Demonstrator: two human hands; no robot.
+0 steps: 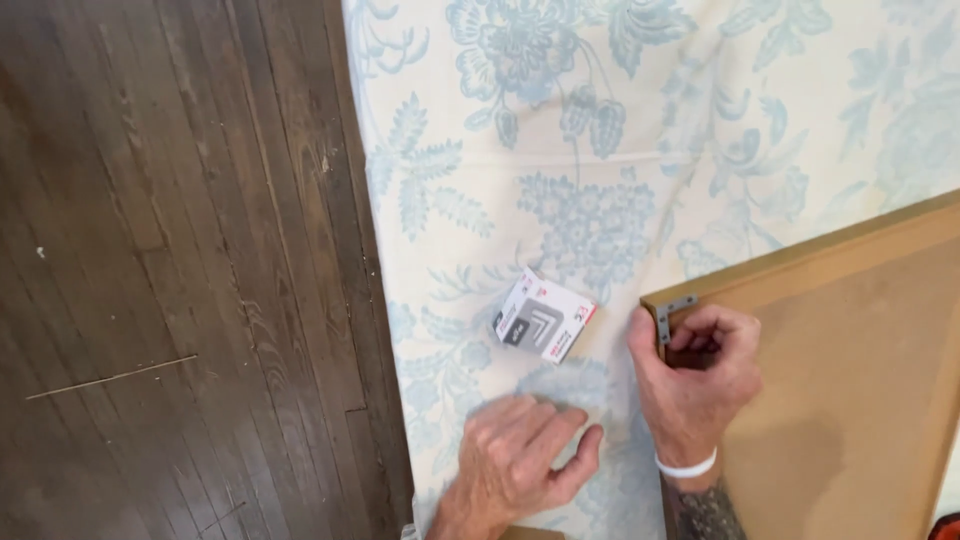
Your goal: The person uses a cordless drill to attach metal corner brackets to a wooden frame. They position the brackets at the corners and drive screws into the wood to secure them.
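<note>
My right hand (pixel 695 375) curls its fingers over the near left corner of a brown framed board (pixel 850 360), right by a small grey metal corner bracket (pixel 672 310) on that corner. A white band circles that wrist. My left hand (pixel 515 460) lies flat, palm down, on the pale floral cloth (pixel 560 150) with its fingers apart and nothing in it. A small white and grey cardboard box (pixel 545 316) with its flap up sits on the cloth just beyond my left hand.
The floral cloth covers the floor from the middle to the right. Dark wooden floorboards (pixel 170 270) lie bare on the left. The board reaches off the right edge of the view.
</note>
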